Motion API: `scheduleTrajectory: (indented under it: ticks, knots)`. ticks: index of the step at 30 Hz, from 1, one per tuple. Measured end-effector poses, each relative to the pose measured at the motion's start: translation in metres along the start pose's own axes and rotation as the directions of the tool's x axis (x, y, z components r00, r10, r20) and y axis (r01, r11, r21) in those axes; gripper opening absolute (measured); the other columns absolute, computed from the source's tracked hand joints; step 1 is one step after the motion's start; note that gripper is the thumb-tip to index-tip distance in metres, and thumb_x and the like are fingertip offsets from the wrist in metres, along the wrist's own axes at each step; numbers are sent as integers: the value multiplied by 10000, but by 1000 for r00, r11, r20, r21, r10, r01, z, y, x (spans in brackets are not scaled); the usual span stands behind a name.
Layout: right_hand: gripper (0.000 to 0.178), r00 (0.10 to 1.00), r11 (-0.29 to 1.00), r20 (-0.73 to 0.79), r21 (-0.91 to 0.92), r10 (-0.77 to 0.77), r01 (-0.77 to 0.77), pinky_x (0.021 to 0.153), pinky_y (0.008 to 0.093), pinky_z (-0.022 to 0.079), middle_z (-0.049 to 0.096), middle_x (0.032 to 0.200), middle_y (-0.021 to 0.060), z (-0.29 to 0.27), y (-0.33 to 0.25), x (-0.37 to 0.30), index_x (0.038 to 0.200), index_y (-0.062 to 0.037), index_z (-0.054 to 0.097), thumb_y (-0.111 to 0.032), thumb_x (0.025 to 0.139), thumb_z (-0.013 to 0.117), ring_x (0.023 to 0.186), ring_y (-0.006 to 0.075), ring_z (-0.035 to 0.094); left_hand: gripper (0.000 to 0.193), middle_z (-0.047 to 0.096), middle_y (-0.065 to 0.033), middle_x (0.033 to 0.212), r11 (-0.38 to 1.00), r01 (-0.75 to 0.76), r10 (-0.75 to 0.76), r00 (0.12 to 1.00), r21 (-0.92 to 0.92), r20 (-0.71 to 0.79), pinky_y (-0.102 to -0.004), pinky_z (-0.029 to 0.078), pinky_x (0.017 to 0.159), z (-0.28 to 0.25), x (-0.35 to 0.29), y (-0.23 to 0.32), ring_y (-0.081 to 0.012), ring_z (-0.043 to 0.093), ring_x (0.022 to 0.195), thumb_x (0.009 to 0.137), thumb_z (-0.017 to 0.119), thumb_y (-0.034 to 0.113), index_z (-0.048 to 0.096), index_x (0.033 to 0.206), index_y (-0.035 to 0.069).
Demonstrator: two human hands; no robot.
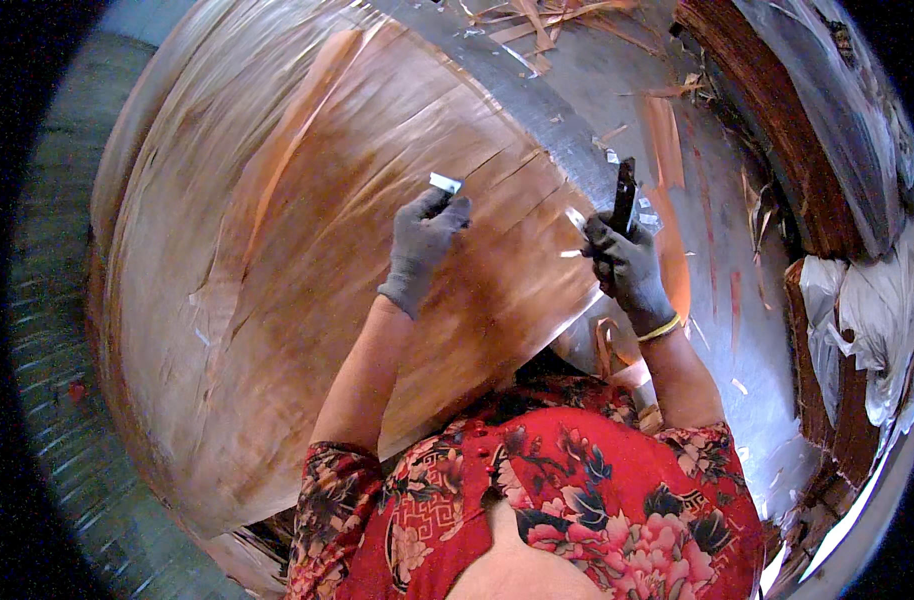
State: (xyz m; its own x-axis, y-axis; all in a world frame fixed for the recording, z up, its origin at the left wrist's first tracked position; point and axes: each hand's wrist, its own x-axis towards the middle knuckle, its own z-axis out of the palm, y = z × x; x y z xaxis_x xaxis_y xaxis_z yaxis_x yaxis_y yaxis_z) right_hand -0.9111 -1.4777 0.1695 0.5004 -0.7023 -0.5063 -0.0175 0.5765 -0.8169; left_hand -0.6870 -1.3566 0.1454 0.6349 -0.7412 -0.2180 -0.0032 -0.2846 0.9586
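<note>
both hands wear grey gloves. the left grip [425,240] is narrow, closed at the fingertips on a small white strip [445,183], which projects just beyond the fingers. whether this strip touches the sheet beneath cannot be determined. the right grip [627,265] is closed around a slim black tool [625,188], its exposed end pointing away from the wearer; the kind of tool cannot be confirmed. two white slips [570,254] show beside the fingers on the left of the right grip; whether they are held cannot be determined. a yellow band [660,328] circles the wrist just below that grip.

the large brown sheet [327,370], wood-like in grain, lies under the left grip and extends well to its left; its right edge runs close to the right grip. an orange-brown lengthwise strip [277,180] marks the sheet to the left of the left grip. beyond and right of the right grip is a grey surface [717,270], carrying white scraps [612,156] near the tool and thin wood offcuts [547,22] farther off. well to the right of the right grip stand a dark brown stack [772,120] and crumpled white plastic [877,320].
</note>
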Motion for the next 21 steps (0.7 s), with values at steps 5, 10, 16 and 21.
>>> scheduleTrajectory:
  ticks: [5,10,16,21]
  knots:
    - [147,996,1000,86,4,-1,1,329,195,290,590,672,40,4,-15,11,952,-38,585,-135,842,587,387,47,410,199,606,-35,798,964,-242,237,970,111,55,-253,476,640,10,7,3,-105,574,725,864,579,104,607,1013,-25]
    - [155,997,998,48,-20,-59,60,369,177,306,565,696,22,-19,-22,15,950,-51,586,-134,820,571,425,46,416,206,631,-55,768,988,-64,85,984,-138,156,-265,484,629,14,8,21,-117,585,686,882,554,115,622,1004,-37]
    - [201,986,952,89,-262,-139,158,398,178,296,554,657,-9,-26,-51,41,899,-42,623,-226,819,622,454,34,413,222,640,-61,759,989,-147,150,980,-32,134,-262,484,638,29,0,17,-128,605,699,880,557,125,622,1009,-44]
    - [218,977,695,200,-691,-80,198,440,213,320,539,602,-34,-53,-73,90,792,-33,653,-251,785,662,500,48,458,235,634,-70,788,993,-112,117,983,-42,145,-262,485,690,33,-14,14,-138,616,710,882,548,104,598,1040,-63]
